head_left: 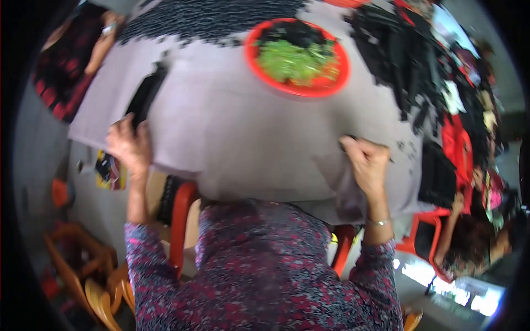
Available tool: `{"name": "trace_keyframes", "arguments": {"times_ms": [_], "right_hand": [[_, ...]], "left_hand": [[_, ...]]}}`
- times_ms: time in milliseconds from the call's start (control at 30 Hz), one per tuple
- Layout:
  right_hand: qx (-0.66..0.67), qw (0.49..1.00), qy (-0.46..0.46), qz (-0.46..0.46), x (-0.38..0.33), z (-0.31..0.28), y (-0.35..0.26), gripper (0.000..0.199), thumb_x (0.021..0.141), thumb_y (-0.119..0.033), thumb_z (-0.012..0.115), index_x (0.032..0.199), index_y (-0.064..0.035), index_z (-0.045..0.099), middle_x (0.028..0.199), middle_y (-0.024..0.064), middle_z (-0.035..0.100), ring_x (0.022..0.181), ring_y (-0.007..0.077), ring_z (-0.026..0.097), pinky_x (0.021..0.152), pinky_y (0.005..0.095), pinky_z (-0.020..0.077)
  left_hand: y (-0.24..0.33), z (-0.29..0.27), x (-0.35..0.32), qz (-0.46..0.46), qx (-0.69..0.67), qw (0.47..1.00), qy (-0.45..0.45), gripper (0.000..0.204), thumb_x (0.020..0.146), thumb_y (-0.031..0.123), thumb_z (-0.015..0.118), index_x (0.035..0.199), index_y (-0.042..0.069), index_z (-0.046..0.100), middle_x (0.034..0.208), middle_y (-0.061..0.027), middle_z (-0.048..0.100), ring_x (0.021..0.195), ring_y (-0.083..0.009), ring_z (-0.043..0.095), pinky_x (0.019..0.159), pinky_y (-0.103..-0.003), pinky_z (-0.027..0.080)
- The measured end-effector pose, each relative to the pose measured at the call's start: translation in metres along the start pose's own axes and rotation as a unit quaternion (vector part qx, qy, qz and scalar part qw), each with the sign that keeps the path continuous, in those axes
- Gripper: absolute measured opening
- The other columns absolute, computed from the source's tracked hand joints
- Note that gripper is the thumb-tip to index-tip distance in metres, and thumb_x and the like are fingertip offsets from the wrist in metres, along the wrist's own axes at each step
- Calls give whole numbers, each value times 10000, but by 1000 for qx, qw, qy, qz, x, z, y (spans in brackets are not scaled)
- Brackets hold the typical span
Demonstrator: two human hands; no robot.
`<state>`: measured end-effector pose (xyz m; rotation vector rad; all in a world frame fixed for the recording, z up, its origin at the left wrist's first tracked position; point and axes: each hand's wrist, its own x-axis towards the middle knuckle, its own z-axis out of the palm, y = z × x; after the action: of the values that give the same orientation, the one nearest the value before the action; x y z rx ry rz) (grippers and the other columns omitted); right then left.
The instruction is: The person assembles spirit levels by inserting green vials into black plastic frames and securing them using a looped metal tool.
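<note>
My left hand [131,144] is at the near left edge of the cloth-covered table [221,121]. Its thumb and fingers close around the near end of a long black strip [146,94], which lies slanting away over the cloth. Farther right, my right hand [369,163] is held closed above the table's near part, thumb against the curled fingers. A small dark bit shows at its fingertips, too blurred to name. Beyond the hands stands a red plastic basin [296,91] with bright green pieces [292,62] and black pieces [292,33] in it.
Many small black pieces [210,19] lie in dense rows along the far side. Black strips [386,49] pile up at the far right. A person's arm [99,49] rests at the left; other people sit along the right. Wooden chairs [83,265] stand lower left.
</note>
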<state>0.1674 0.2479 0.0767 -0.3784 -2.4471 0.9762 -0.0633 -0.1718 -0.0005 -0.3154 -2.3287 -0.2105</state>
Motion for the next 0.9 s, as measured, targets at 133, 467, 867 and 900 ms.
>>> {"name": "trace_keyframes", "arguments": {"times_ms": [133,467,867,900], "right_hand": [[23,993,76,86,16,-15,15,459,878,-172,746,566,-11,449,513,24,291,526,77,275,451,295,292],[-227,945,206,117,81,-75,156,302,828,-292,748,965,-37,663,826,98,682,788,265,661,712,395,515],[-169,933,218,231,111,-88,187,320,811,-281,662,934,11,710,791,89,693,718,240,644,697,348,510],[0,939,229,258,107,-87,176,326,813,-271,646,924,30,706,737,62,673,680,180,610,663,319,486]], "left_hand": [[-27,4,11,29,-32,999,-18,346,792,197,771,1109,98,675,1117,-95,600,1022,-328,556,867,-443,462],[-38,23,18,-24,-133,985,-110,364,841,172,734,1163,48,619,1145,-114,627,1079,-321,566,948,-419,453],[-5,6,18,-13,-59,998,-11,477,838,146,735,1277,48,574,1198,-152,575,1101,-355,543,954,-438,449],[5,0,18,-6,-111,994,3,476,841,134,731,1280,43,571,1194,-155,570,1109,-349,541,962,-436,444]]}}
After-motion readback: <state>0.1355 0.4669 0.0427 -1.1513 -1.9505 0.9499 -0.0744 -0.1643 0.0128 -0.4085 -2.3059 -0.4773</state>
